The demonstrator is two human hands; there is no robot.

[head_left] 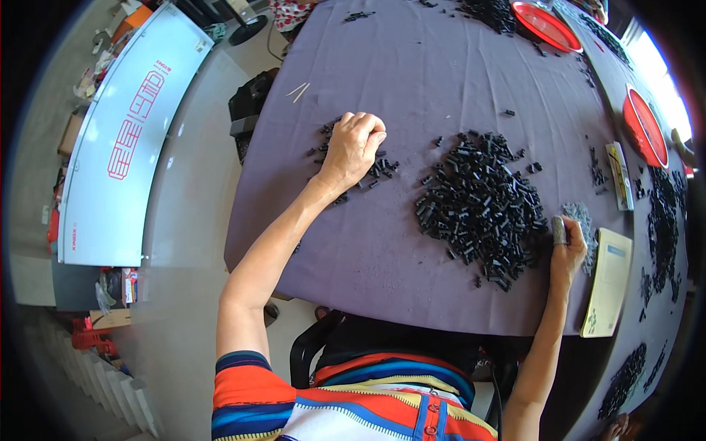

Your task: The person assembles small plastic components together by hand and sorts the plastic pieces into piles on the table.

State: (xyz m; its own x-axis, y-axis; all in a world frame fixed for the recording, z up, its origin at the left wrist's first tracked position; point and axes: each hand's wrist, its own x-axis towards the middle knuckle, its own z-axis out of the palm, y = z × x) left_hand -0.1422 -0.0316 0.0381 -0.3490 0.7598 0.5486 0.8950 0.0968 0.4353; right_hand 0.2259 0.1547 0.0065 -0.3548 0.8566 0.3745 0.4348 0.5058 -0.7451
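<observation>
My left hand [354, 148] hovers over or rests on a small scatter of short black tube-like pieces [382, 170] on the left of the table. Its fingers are curled in, and whatever they hold is hidden. A large heap of the same black pieces [478, 206] lies between my hands. To the right of that heap, my right hand [569, 250] has its fingers pinched together beside a small pile of fine grey pieces [579, 213]. A grey cover wraps one fingertip of it. Anything inside the pinch is too small to make out.
A purple-grey cloth [353, 246] covers the table. Right of my right hand lie a yellowish booklet or tray [607, 283] and a narrow white box [619, 176]. Red trays [646, 126] and more black heaps [662, 220] stand further off. Two thin sticks [298, 92] lie at the left.
</observation>
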